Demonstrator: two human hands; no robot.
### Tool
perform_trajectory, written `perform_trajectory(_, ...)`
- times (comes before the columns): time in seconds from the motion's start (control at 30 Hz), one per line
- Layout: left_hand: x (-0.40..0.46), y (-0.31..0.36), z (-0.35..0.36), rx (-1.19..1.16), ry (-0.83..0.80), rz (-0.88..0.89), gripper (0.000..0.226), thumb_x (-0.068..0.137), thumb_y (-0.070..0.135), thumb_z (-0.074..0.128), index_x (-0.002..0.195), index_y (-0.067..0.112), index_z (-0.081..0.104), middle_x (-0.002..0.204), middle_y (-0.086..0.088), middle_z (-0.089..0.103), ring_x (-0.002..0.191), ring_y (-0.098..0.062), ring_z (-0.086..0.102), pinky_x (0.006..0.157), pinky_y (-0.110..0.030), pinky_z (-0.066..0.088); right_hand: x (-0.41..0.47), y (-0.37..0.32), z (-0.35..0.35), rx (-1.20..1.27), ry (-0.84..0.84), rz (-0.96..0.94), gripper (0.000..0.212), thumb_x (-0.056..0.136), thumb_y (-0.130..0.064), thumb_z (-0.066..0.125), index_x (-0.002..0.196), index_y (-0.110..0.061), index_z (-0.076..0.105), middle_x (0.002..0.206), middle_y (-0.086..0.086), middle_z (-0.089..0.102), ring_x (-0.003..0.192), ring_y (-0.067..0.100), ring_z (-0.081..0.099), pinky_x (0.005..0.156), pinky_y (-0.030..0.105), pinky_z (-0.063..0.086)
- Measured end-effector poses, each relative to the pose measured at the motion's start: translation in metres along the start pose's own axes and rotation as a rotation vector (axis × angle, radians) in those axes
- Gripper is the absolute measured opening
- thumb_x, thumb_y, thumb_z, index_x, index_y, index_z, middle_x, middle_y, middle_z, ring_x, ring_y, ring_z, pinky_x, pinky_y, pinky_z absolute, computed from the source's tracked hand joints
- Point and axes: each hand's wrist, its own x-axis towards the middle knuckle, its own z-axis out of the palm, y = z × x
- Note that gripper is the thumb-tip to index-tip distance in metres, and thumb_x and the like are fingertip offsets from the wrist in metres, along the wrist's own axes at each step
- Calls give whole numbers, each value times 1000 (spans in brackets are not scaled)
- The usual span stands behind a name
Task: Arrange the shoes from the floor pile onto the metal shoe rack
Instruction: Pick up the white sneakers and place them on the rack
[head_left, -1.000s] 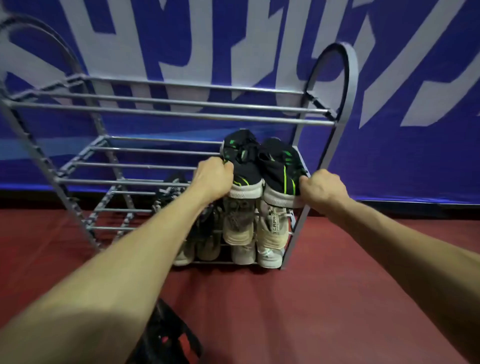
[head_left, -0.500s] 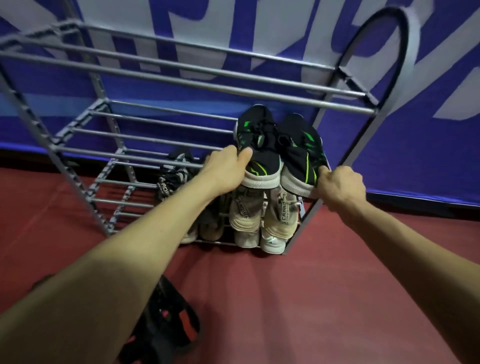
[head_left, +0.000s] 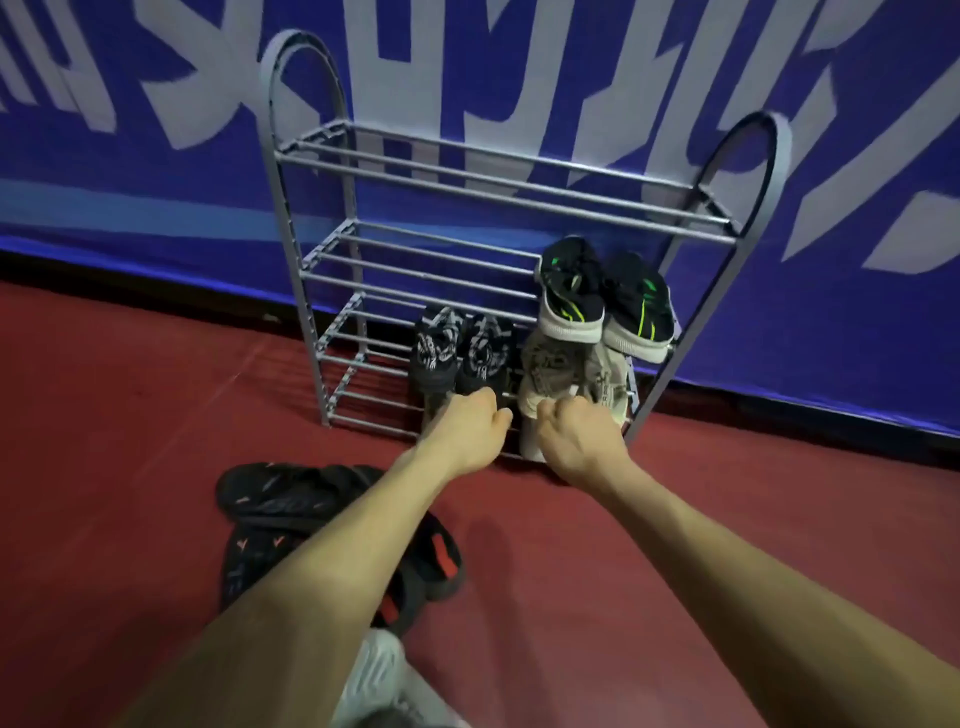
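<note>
The grey metal shoe rack (head_left: 498, 205) stands against the blue banner wall. A black pair with green stripes (head_left: 605, 304) sits at the right end of its second shelf. One shelf lower are a black-and-white patterned pair (head_left: 460, 351) and a beige pair (head_left: 563, 371). My left hand (head_left: 470, 431) hovers with fingers curled just below the patterned pair. In front of the beige pair, my right hand (head_left: 576, 434) is curled into a loose fist. I see nothing held in either hand. They partly hide more shoes on the bottom shelf. Black slippers with red marks (head_left: 291, 501) lie piled on the floor under my left arm.
The floor (head_left: 701, 499) is red and the blue banner (head_left: 857, 322) hangs to floor level behind the rack. The top shelf and the left halves of the lower shelves hold nothing. A pale grey shoe (head_left: 376, 675) shows at the bottom edge.
Both hands have let go of the black-green pair and dropped to the lower shelves. The view has pulled back and shifted, so the whole rack and the floor slippers show.
</note>
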Motion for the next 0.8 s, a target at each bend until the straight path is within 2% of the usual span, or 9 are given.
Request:
perform_trajectory(0.1, -35, -37, 8, 24, -27, -63, 30, 93, 35, 44, 68, 17, 39, 89, -20, 66, 85, -39, 59, 69, -37, 42, -32, -10, 27, -33, -130, -90, 34, 96, -25, 34, 104, -3, 59, 108, 26, 60, 97, 44, 58, 67, 38, 35)
perform_trajectory(0.2, -73, -77, 19, 45, -50, -154, 30, 93, 33, 46, 71, 14, 42, 92, -23, 67, 89, -41, 60, 77, -39, 47, -61, -13, 51, -60, -227, -117, 38, 93, -31, 35, 104, -3, 58, 111, 27, 60, 98, 45, 58, 72, 39, 41)
perform_trajectory(0.33, -120, -126, 32, 29, -75, -277, 26, 93, 26, 49, 78, 5, 51, 91, -26, 67, 82, -42, 64, 73, -41, 54, -88, -19, 67, -146, -334, -156, 39, 93, -35, 38, 105, -5, 60, 112, 25, 61, 100, 44, 60, 71, 36, 39)
perform_trajectory(0.47, -159, -161, 47, 73, -147, -383, 23, 89, 25, 55, 90, 3, 55, 99, -24, 66, 93, -39, 63, 77, -39, 50, -105, -23, 79, -279, -418, -247, 38, 96, -34, 35, 110, -6, 57, 113, 23, 60, 102, 41, 59, 70, 35, 36)
perform_trajectory(0.53, -175, -174, 58, 114, -236, -412, 32, 83, 30, 62, 104, 7, 55, 109, -18, 64, 100, -33, 61, 80, -35, 48, -109, -24, 87, -329, -432, -298, 37, 98, -33, 33, 113, -6, 55, 114, 21, 59, 104, 40, 59, 70, 34, 35)
perform_trajectory(0.67, -200, -199, 96, 283, -415, -381, 80, 67, 42, 73, 135, 18, 39, 135, -6, 44, 123, -28, 43, 102, -36, 40, -125, -26, 106, -395, -491, -372, 36, 98, -31, 32, 112, -6, 54, 113, 20, 59, 103, 39, 60, 69, 34, 35)
perform_trajectory(0.73, -208, -204, 116, 405, -358, -356, 88, 64, 40, 76, 137, 20, 32, 137, -4, 38, 122, -28, 39, 100, -38, 38, -132, -24, 114, -401, -546, -371, 36, 97, -30, 33, 111, -5, 55, 114, 20, 59, 103, 39, 60, 68, 34, 36)
perform_trajectory(0.8, -212, -203, 131, 522, -241, -314, 85, 66, 33, 77, 135, 20, 31, 136, -2, 39, 118, -26, 40, 97, -38, 38, -134, -21, 118, -408, -580, -360, 36, 97, -30, 34, 111, -5, 56, 114, 20, 59, 102, 38, 60, 68, 34, 37)
